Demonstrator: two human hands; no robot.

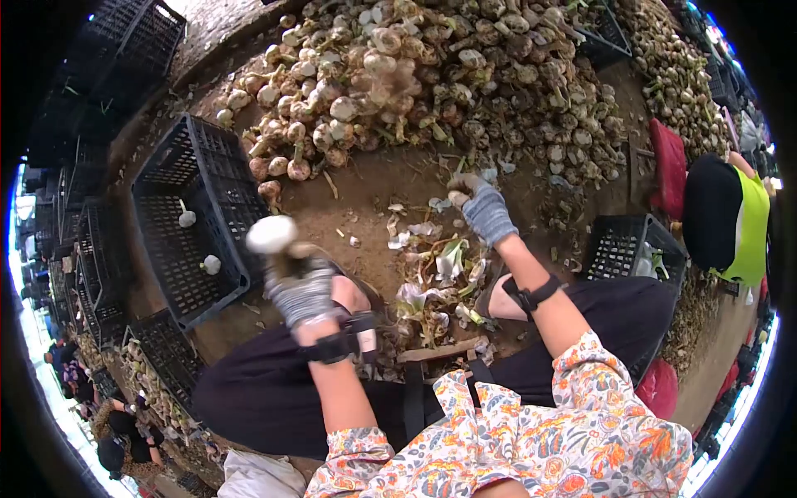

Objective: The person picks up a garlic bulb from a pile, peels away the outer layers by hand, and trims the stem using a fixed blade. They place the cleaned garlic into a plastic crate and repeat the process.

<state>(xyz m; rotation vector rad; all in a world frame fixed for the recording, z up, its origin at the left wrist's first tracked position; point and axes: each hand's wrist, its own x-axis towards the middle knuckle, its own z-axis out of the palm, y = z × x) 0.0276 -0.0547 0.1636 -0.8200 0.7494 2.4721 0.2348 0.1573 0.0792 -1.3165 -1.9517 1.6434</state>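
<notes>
My left hand (300, 286), in a grey-striped work glove, grips a white, cleaned garlic bulb (271, 235) beside the near edge of a black plastic crate (238, 217). The hand and bulb are slightly blurred. Inside that crate lie two garlic bulbs, one farther back (187, 217) and one nearer (211, 265). My right hand (484, 211), also gloved, is over the ground before the garlic heap (432, 83). Its fingers are curled closed, and what they may hold is hidden. Between my legs lie garlic peelings and leaves (440, 282).
A second black crate (618, 245) with some pale scraps stands beside my right knee. Stacked crates (124, 50) rise at the far left. A red bag (667, 162) and a person in dark and lime clothing (730, 216) are at the right. More people (124, 427) sit at the lower left.
</notes>
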